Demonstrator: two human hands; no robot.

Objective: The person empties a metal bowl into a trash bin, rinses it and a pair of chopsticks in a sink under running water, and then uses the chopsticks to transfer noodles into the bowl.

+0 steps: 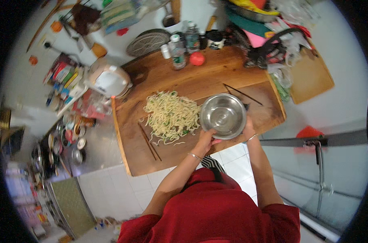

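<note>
Both my hands grip a stainless steel bowl, held near the right front of a wooden board with nothing visible inside it but reflections. My left hand has its fingers on the near left rim. At the bowl's right side is my right hand, its fingers partly hidden by the bowl. Just left of the bowl, a heap of noodles with green leafy bits lies directly on the board. A pair of chopsticks rests left of the noodles, and another pair lies behind the bowl.
A rice cooker stands at the back left. Plastic bottles and a red ball-like item line the back. Bags and a basket crowd the back right. Jars and small bowls fill the left counter. A refrigerator stands right.
</note>
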